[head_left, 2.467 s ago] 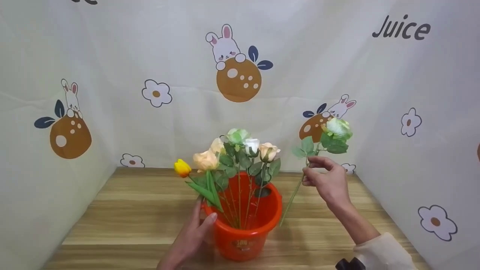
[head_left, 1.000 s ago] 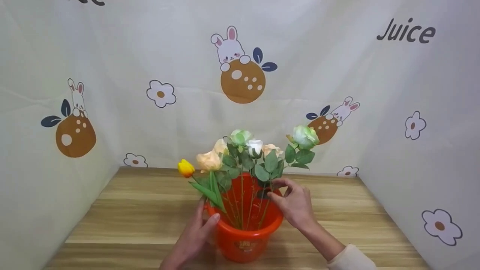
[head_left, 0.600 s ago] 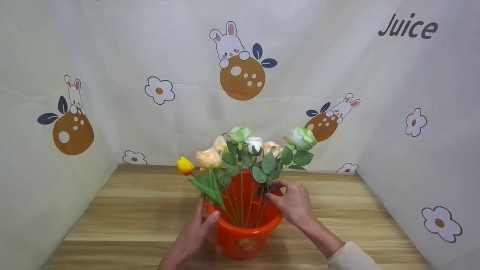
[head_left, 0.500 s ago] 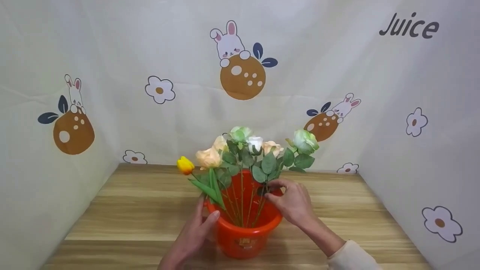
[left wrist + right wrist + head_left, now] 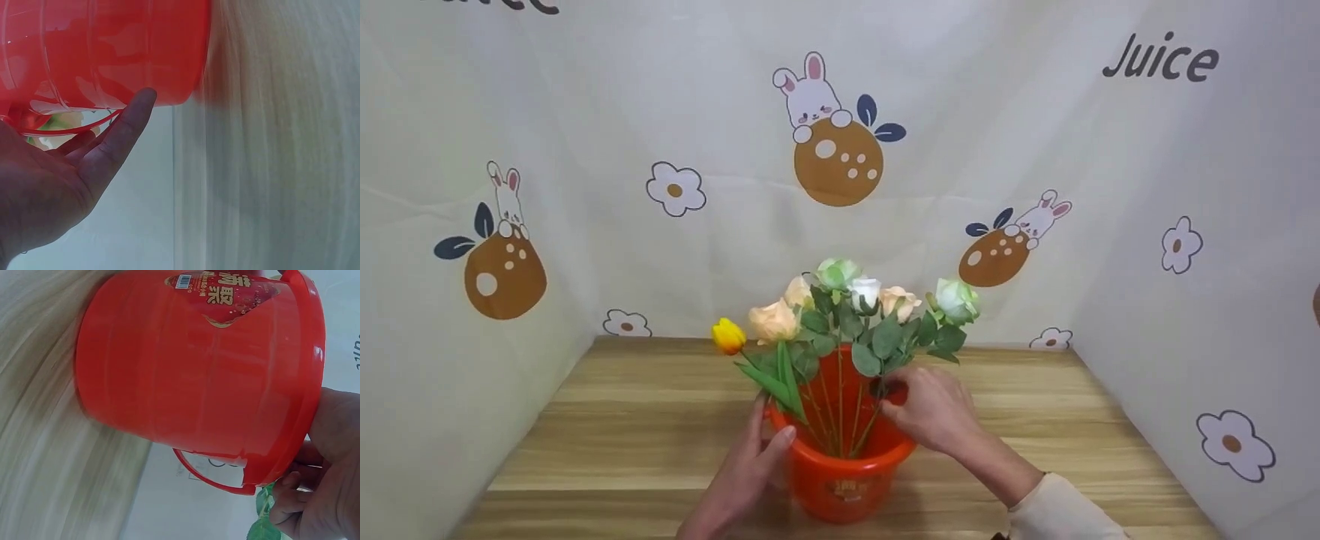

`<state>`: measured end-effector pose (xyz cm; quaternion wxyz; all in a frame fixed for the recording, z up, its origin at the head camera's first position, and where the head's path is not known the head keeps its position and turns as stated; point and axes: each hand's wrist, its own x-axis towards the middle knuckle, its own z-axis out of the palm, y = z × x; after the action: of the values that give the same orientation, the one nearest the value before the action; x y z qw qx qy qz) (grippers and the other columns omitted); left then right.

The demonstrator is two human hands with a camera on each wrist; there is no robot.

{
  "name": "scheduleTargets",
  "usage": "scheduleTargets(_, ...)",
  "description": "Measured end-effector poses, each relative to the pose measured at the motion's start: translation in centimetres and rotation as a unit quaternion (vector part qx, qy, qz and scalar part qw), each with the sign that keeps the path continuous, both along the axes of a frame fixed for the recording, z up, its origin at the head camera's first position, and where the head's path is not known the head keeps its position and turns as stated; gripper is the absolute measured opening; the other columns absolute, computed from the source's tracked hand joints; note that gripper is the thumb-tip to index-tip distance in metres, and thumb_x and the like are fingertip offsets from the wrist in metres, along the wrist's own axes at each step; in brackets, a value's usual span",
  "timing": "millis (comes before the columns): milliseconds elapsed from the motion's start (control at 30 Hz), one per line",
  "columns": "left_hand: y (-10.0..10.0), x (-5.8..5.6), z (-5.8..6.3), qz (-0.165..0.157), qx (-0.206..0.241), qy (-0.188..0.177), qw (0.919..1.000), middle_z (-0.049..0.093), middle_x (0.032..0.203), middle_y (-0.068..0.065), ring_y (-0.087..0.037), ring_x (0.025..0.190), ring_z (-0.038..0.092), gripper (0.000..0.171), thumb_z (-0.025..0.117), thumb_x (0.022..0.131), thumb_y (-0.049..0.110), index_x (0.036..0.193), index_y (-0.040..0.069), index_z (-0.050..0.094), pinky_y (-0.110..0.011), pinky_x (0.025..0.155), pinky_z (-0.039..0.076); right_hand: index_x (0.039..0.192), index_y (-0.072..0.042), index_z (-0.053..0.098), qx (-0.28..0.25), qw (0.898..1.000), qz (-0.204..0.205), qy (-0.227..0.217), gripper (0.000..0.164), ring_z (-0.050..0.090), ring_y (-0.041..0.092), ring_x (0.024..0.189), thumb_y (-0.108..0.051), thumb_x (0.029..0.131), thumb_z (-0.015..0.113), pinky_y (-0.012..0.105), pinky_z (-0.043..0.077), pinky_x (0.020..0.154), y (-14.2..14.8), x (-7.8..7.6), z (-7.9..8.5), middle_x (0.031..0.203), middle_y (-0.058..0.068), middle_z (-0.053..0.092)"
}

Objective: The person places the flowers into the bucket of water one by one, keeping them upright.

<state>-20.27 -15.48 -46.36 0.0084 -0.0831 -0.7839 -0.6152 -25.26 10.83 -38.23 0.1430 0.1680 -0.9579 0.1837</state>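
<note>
An orange-red bucket [image 5: 844, 487] stands upright in the head view with several artificial flowers leaning in it. My left hand [image 5: 741, 465] rests against the bucket's left side, thumb near the rim; in the left wrist view its straight thumb [image 5: 126, 126] touches the wall. My right hand [image 5: 934, 409] is over the right rim, pinching the stem of a pale green rose [image 5: 958, 301], whose bloom leans right. The pinch itself is partly hidden. Curled fingers show beside the rim in the right wrist view, near green leaves [image 5: 263, 529].
Also in the bucket are a yellow-orange tulip [image 5: 728, 336], a peach rose [image 5: 774, 320], a white rose [image 5: 865, 293] and another green rose [image 5: 838, 274]. The wood-grain table [image 5: 607, 450] meets a printed cloth backdrop [image 5: 735, 247] behind. A thin handle [image 5: 211, 481] hangs at the bucket's side.
My right hand has brought the green rose from the right of the bucket into it. The rose has since sunk lower, its stem tip shifting left. My left hand keeps its place.
</note>
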Motion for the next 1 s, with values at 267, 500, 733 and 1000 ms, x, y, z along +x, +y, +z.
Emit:
scheduleTargets(267,0.1,-0.4,-0.2,-0.011,0.001,-0.020,0.9997,0.023,0.174,-0.022,-0.041,0.144,0.047,0.083,0.051,0.108,0.049,0.171,0.016,0.009,-0.066,0.118,0.040,0.095,-0.015,0.083,0.000,0.999,0.037,0.023,0.012,0.065,0.016,0.076,-0.018,0.083,0.081,0.034,0.051,0.060,0.7,-0.3,0.0,0.087,-0.002,0.077)
scheduleTargets(500,0.1,-0.3,0.3,0.002,-0.029,-0.011,0.9995,0.027,0.172,-0.023,-0.042,0.140,0.053,0.085,0.054,0.106,0.054,0.171,0.020,0.013,-0.066,0.113,0.045,0.097,-0.011,0.084,-0.050,0.997,0.038,0.045,0.013,0.066,0.015,0.083,-0.012,0.084,0.081,0.034,0.057,0.071,1.6,0.1,-0.1,0.091,0.000,0.076)
scheduleTargets(733,-0.7,-0.3,0.9,-0.010,-0.043,-0.039,0.9982,0.042,0.165,-0.020,-0.038,0.131,0.060,0.086,0.057,0.102,0.062,0.171,0.030,0.016,-0.066,0.105,0.052,0.096,-0.011,0.083,-0.131,0.988,0.048,0.072,0.010,0.060,0.013,0.074,-0.007,0.090,0.077,0.022,0.048,0.064,3.8,0.0,0.2,0.088,-0.001,0.074)
scheduleTargets(1000,-5.3,-0.1,1.2,-0.055,-0.103,-0.028,0.9927,0.041,0.162,-0.031,-0.047,0.133,0.057,0.075,0.060,0.105,0.049,0.166,0.013,0.034,-0.063,0.096,0.057,0.111,-0.001,0.079,-0.115,0.983,-0.026,0.141,0.022,0.072,0.032,0.099,-0.010,0.091,0.076,0.047,0.062,0.085,9.2,-2.2,-0.2,0.105,0.013,0.078)
